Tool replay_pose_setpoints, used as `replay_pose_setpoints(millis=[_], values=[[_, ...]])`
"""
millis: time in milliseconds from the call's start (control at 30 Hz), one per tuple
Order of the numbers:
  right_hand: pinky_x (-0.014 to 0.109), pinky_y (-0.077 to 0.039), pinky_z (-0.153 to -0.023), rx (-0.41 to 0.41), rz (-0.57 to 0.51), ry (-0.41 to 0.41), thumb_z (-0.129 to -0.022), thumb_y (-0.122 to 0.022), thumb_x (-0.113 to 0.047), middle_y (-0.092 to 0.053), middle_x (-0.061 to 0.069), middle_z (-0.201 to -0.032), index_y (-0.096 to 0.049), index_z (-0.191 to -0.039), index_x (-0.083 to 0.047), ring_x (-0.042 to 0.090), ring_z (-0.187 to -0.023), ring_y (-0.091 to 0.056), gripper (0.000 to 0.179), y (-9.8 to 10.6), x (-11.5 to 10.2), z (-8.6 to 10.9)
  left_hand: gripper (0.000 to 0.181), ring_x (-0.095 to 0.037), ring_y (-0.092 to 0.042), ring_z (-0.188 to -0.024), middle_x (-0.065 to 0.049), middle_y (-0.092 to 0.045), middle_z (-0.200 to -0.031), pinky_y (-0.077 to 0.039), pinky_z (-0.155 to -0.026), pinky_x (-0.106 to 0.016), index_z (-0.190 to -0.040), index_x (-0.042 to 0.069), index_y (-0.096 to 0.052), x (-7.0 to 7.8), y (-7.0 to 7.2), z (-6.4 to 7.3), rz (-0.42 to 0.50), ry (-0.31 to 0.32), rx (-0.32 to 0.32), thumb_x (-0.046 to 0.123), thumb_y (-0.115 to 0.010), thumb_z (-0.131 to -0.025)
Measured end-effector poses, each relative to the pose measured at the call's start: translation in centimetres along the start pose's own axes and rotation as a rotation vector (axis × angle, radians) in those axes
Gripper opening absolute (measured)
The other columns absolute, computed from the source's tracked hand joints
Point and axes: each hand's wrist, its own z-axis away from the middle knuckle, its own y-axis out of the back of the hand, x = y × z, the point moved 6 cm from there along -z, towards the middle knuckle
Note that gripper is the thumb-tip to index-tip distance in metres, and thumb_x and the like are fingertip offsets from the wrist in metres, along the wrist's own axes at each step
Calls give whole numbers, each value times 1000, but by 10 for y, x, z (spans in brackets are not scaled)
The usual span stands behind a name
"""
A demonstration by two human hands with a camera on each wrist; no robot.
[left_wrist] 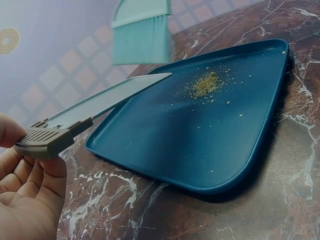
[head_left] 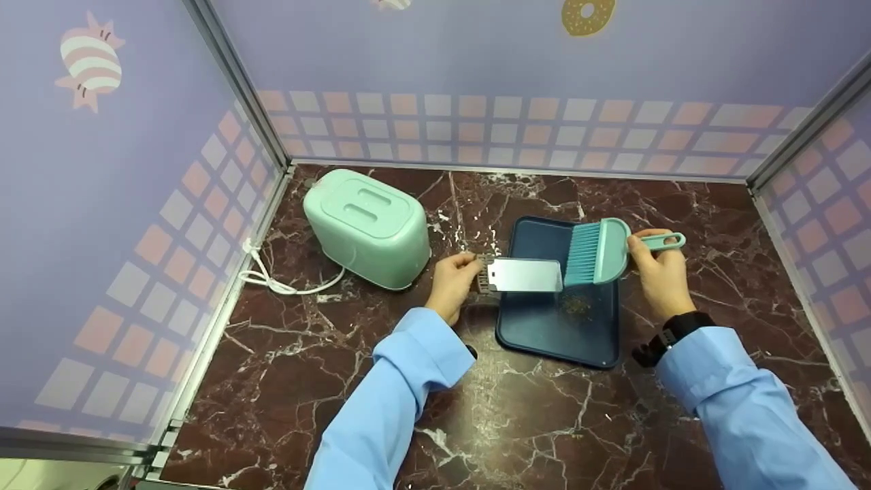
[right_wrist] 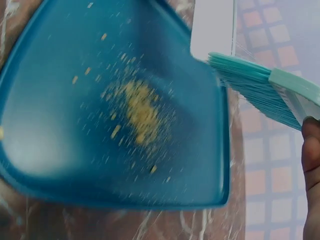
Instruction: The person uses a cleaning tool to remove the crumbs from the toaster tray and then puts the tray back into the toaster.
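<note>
Left fingers (head_left: 464, 259) pinch a silver plate (head_left: 527, 275) and right fingers (head_left: 638, 250) grip a brush (head_left: 614, 253), its bristles (head_left: 582, 254) perhaps touching the plate.

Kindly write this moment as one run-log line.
left hand: holds silver tray | right hand: holds brush | blue tray: crumbs inside | toaster: upright

We reach both arms (head_left: 371, 408) forward — our left hand (head_left: 450, 284) pinches, thumb (left_wrist: 9, 132) above curled fingers (left_wrist: 51, 176); our right hand (head_left: 661, 275), well to its right, also grips.
</note>
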Motion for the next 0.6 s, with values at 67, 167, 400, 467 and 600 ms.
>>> replay_pose_setpoints(millis=[67,167,400,467,600], values=[[19,-52,-69,26,-51,-1,-107,-54,-17,-59,11,-97,-52,-119,6,12,-80,-60,26,-4,-5,0,41,-28,-58,-126,-16,-62,-135,-51,-101,-39,-136,-1,-62,0,-1,1,-5,2,-4,17,-65,-100],[21,-51,-68,45,-148,-5,-106,-56,-16,-58,11,-95,-53,-116,2,13,-79,-57,21,-12,-12,-1,38,-26,-61,-121,-17,-64,-131,-53,-96,-37,-133,-3,-64,0,-2,0,10,-10,-4,16,-64,-99],[22,-53,-70,-26,-261,43,-105,-57,-12,-60,11,-96,-53,-115,5,14,-81,-60,20,-42,-30,3,27,-15,-63,-86,-11,-69,-104,-53,-69,-26,-117,-9,-69,1,-7,0,73,-48,-11,9,-63,-98],[23,-55,-72,-55,-302,40,-104,-59,-13,-60,12,-97,-53,-117,7,15,-83,-61,24,-52,-26,3,25,-14,-62,-85,-10,-68,-105,-53,-67,-25,-115,-9,-69,1,-8,0,81,-51,-13,8,-63,-98],[25,-55,-73,-109,-316,36,-104,-61,-17,-60,11,-100,-51,-120,6,15,-86,-61,29,-67,-18,3,28,-16,-61,-93,-12,-67,-115,-51,-73,-26,-119,-7,-70,2,-9,1,51,-45,-15,10,-64,-98]])
